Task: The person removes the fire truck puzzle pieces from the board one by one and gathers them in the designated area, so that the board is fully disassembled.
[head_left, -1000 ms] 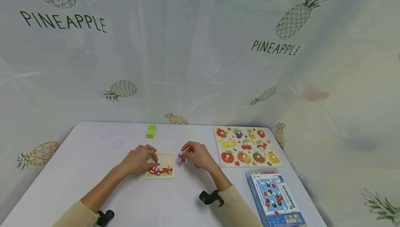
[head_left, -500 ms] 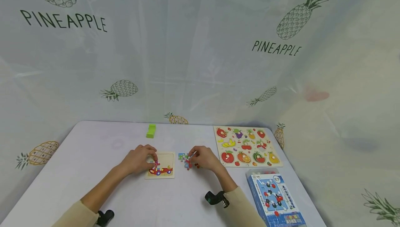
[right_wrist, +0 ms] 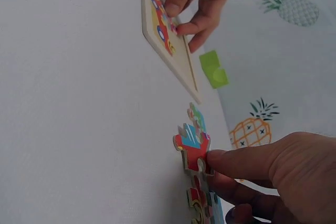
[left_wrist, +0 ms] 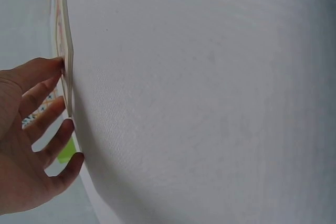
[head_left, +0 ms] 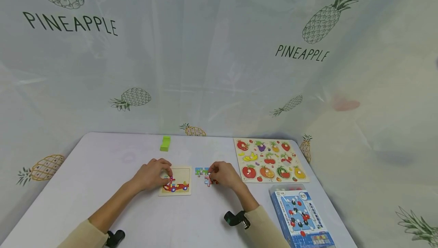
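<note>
My left hand [head_left: 152, 174] rests at the left of a small wooden puzzle board [head_left: 182, 172], with a red vehicle picture in its lower part. In the left wrist view its fingers are spread and loosely bent, tips touching the board's edge. My right hand [head_left: 224, 174] pinches a red and blue jigsaw piece [right_wrist: 192, 148], with the thumb on its face. Loose jigsaw pieces [head_left: 200, 171] lie beside that hand, right of the board. In the right wrist view more pieces [right_wrist: 196, 205] lie under its fingers, partly hidden.
A green block [head_left: 165, 143] stands near the table's far edge. A fruit picture board [head_left: 238, 171] lies at the back right, with a blue molecule-model box [head_left: 302, 217] in front of it. A pineapple-print curtain [head_left: 212, 69] hangs behind the table.
My right hand has shifted right and slightly nearer with the red and blue piece, uncovering a green and blue piece. My left hand has stayed on the board.
</note>
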`<state>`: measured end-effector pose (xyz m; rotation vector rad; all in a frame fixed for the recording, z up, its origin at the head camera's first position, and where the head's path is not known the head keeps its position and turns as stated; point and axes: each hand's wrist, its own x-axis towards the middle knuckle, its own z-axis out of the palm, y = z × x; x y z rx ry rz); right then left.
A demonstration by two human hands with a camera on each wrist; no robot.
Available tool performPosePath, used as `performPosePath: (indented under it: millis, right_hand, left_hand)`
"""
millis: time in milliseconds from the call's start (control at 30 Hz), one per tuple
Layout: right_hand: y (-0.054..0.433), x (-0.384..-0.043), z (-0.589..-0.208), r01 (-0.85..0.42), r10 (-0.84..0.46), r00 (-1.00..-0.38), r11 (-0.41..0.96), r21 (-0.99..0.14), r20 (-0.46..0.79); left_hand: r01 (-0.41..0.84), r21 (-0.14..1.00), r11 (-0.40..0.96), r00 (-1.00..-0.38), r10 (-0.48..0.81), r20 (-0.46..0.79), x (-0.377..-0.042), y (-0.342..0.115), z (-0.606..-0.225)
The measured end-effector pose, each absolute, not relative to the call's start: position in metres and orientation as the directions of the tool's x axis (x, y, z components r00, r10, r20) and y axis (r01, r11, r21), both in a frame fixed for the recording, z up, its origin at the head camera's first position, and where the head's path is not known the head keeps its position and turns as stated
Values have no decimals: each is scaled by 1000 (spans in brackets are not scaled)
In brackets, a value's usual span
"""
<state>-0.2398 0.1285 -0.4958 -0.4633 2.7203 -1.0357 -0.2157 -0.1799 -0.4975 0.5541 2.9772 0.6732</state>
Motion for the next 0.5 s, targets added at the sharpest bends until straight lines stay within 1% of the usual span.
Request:
performPosePath:
  millis: [233, 500]
  right_hand:
    - [125, -240, -498, -207, -335, -939, 734, -647, -79]
    - [122, -238, -498, -223, -336, -939, 749, -624, -67]
  left_hand:
    - [333, 422, 843, -936, 349, 41, -216, -179, -497]
    - [335, 417, 845, -936, 349, 45, -216, -179, -498]
